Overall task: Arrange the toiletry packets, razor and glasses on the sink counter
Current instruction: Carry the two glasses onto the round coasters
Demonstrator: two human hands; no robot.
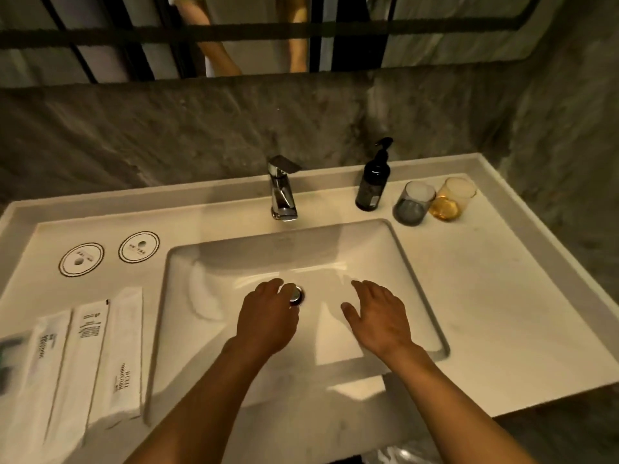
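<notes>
Three long white toiletry packets lie side by side on the counter at the left: one [43, 363], a second [82, 356], a third [124, 349]. A dark item [8, 360] at the far left edge is cut off; I cannot tell what it is. A grey glass [413, 204] and an amber glass [452, 199] stand together at the back right. My left hand [268, 316] and my right hand [378, 316] hover over the basin, both empty with fingers apart. The left fingertips are near the drain plug [296, 294].
The white sink basin [187, 296] sits in the middle of the counter [502, 296]. A chrome tap [283, 187] and a dark pump bottle [373, 182] stand behind it. Two round paper coasters [81, 259] [138, 247] lie at the back left. A mirror hangs above.
</notes>
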